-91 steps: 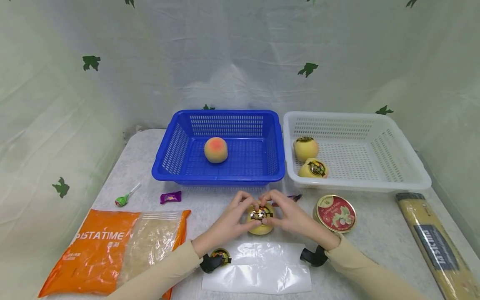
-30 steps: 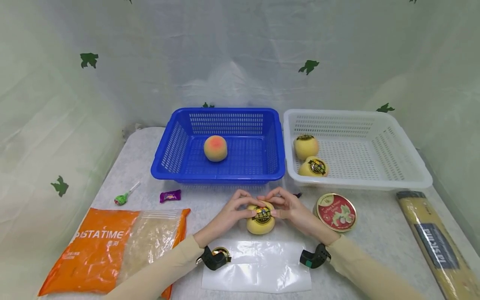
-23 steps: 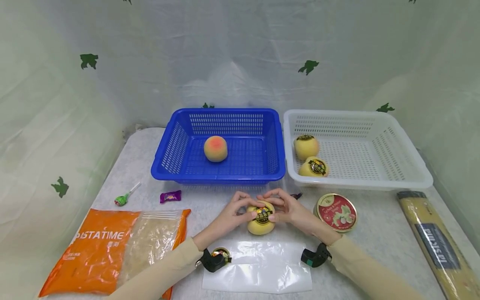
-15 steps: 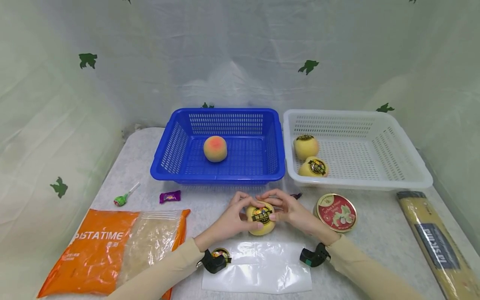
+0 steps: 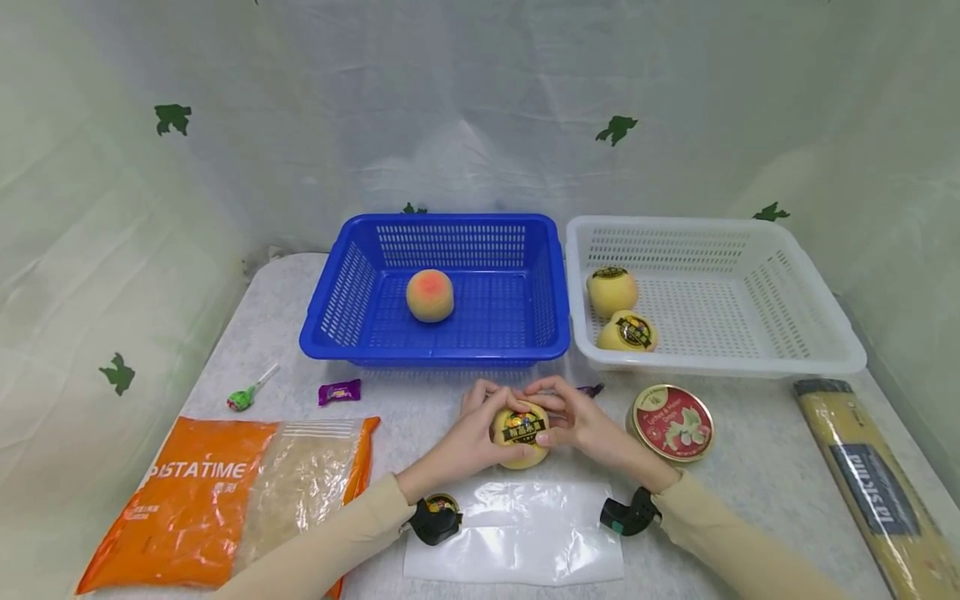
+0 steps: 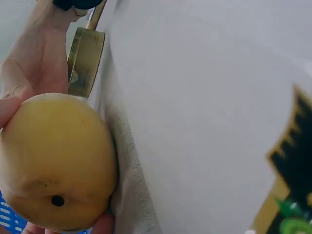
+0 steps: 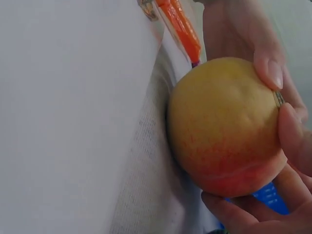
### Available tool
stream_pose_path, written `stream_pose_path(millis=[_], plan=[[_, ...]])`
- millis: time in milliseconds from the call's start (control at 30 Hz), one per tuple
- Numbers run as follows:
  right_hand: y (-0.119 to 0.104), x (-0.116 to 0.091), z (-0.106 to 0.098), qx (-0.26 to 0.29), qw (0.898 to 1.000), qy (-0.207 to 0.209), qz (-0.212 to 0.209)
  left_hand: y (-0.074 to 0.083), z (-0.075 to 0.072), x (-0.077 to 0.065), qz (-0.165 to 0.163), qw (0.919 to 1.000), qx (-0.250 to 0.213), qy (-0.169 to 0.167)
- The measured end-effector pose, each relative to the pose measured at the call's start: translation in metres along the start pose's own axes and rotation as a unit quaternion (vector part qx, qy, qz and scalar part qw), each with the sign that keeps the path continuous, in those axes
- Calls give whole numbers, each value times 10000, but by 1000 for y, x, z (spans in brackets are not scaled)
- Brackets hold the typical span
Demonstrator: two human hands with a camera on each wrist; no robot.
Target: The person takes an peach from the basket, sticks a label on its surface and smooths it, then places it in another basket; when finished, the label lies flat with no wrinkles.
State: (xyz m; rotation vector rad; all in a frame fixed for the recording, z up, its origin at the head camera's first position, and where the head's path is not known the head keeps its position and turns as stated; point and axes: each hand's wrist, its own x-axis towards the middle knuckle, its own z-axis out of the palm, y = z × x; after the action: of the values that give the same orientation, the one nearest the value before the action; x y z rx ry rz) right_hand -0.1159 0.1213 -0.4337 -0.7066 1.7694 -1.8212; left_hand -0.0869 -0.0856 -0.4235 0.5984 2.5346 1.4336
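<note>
Both hands hold a yellow peach (image 5: 531, 457) low over the table, just behind a white sticker sheet (image 5: 525, 542). A black and gold label (image 5: 522, 428) faces up on the fruit. My left hand (image 5: 474, 433) curls round its left side, thumb along the front. The right hand (image 5: 583, 427) grips the other side, its thumb at the label's right edge. In the right wrist view, the peach (image 7: 224, 122) shows a red blush and the thumbs sit beside the label's edge. The left wrist view shows the peach (image 6: 58, 151) with a small dark spot.
Behind are a blue basket (image 5: 435, 354) with one peach and a white basket (image 5: 720, 365) with two labelled peaches. A candy tin (image 5: 672, 422) and a pasta pack (image 5: 873, 492) lie right; an orange bag (image 5: 202, 500), purple candy (image 5: 340, 392) and lollipop (image 5: 242, 399) lie left.
The fingers that covered much of the label have shifted to the peach's sides, and the label has turned slightly. The left thumb has slid lower along the front.
</note>
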Motion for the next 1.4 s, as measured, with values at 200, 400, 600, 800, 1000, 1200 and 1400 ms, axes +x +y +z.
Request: stream_pose_path(millis=[200,400,600,800,1000,1200,1400], plan=[[0,-1,-5,9,10000,18,-11,-4,-10,2,22,9959,-701,-568],[2,-2,-7,257,9996,2,117,9,-23,0,-122,9884,-1293,-782],[4,-1,-7,533,9985,-63,76,3,-17,0,-319,9899,-1235,-623],[2,3,-1,614,9973,305,254,-9,-17,1,-244,9874,-1401,-690],[-5,7,4,1118,9879,820,700,-4,-20,2,-127,9840,-1672,-603],[-5,9,6,1072,9888,846,604,19,-26,0,-257,9843,-1697,-422],[3,3,4,737,9956,441,365,23,-28,-4,-387,9858,-1527,-575]])
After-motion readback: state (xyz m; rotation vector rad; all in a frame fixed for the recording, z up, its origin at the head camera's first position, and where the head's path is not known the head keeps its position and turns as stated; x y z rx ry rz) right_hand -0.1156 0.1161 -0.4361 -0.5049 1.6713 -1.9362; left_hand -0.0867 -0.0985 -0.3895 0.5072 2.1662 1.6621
